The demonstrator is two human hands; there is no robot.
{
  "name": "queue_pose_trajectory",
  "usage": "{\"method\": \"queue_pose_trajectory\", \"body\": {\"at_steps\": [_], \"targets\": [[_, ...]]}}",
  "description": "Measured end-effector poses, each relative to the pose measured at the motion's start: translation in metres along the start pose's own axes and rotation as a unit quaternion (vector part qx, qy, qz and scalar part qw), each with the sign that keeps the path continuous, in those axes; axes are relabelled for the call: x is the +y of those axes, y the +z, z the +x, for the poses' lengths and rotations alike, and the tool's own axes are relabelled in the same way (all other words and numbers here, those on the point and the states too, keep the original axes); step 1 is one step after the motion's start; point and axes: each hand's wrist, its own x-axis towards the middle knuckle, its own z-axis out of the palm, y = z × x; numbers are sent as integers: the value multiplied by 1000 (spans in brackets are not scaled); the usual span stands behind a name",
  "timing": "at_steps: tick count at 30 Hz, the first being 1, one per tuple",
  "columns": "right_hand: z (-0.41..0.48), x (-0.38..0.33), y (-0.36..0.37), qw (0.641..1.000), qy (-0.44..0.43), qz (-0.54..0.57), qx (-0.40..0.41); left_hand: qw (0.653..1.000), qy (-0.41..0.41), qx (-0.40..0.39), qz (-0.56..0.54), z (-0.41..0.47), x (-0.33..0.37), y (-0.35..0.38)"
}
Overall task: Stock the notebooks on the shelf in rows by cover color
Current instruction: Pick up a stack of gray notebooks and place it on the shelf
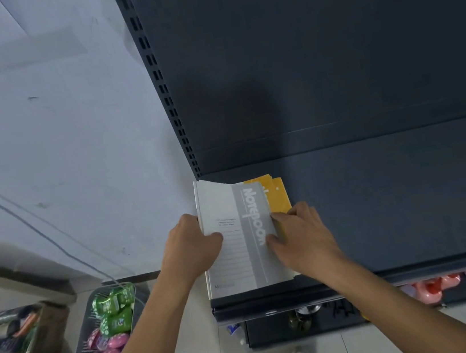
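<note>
Both hands, left hand (196, 242) and right hand (300, 235), clamped the grey notebook stack (243, 234); it overlapped the yellow notebooks (277, 194), risking mixed rows on the shelf (393, 198).

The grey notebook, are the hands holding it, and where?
Yes. The left hand grips the grey notebook by its left edge; the right hand presses on its right edge, beside the yellow notebooks.

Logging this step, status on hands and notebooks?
Both hands, left hand and right hand, gripping grey notebook stack at shelf left end. Yellow notebooks alongside, partly covered. Nothing blocking.
</note>
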Motion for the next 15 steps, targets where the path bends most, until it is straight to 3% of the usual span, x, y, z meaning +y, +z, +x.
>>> {"method": "queue_pose_trajectory", "body": {"at_steps": [9, 15], "targets": [[5, 0, -4, 983, 61, 174, 15, 993, 17, -40, -106, -5, 5, -8], [-3, 1, -10, 967, 58, 241, 52, 995, 90, -23, -28, -9, 17, -2]]}}
